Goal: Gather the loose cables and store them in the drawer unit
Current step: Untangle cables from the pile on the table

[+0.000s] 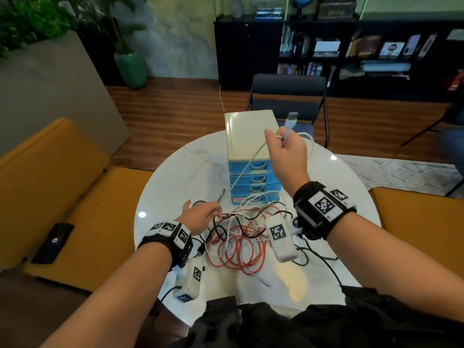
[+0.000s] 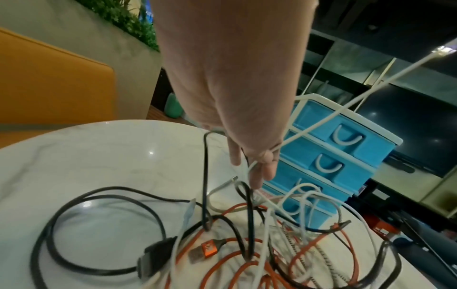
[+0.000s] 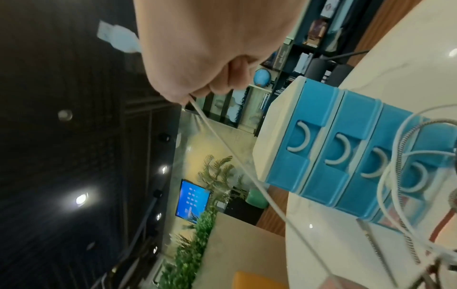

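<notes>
I saw the drawer unit (image 1: 251, 151) standing upright on the round white table (image 1: 175, 172). It had a cream top and four blue drawers, each with a white curved handle, and all four drawers were pushed in, so I could not see what was inside them.

My right hand (image 1: 286, 149) was raised in front of the drawer unit, about level with its top. Its fingers were curled round a white cable (image 1: 247, 164), with the plug end standing up above the fist. From the fist the cable ran down tight across the drawer fronts to the pile in front of the drawer unit. A loop of the same white cable hung at the right side of the hand.

My left hand (image 1: 198, 217) was low, to the left of the drawer unit and just over the table. Its fingers pinched the white cable near the pile, and a thin metal-looking plug end (image 1: 221, 197) stood up beside the fingertips. I could not tell exactly which strands it held, since a black cable also passed by the fingers.

The loose cables lay in one tangled pile (image 1: 238, 242) on the table, directly in front of the lowest drawer: orange, black, white and one braided grey. An orange plug (image 2: 207, 249) lay among them.
</notes>
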